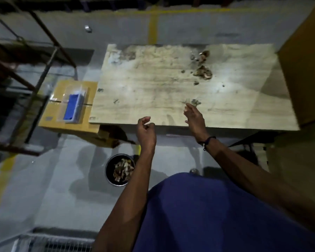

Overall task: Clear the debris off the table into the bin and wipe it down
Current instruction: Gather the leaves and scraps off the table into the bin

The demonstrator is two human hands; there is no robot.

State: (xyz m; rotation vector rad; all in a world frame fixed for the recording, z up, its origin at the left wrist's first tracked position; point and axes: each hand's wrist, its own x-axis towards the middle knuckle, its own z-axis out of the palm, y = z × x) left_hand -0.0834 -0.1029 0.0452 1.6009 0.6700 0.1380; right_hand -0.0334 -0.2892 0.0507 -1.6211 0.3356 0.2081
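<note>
So the wooden counter [153,84] fills the middle of the frame, and the debris [202,69] is mostly piled toward its upper right, with a smaller clump [195,102] lower down near the front edge. The right hand [194,116] sits just below that small clump, fingers loosely extended, nothing in it as far as I can see. The left hand [146,130] is at the counter's front edge, fingers curled in; can't tell if it has anything in its grip. The bin [119,170] is on the floor at lower centre, below the left forearm, with scraps already in it. Left of the counter there's a cardboard box [51,113] with a blue thing in clear packaging [73,107] on top.
</note>
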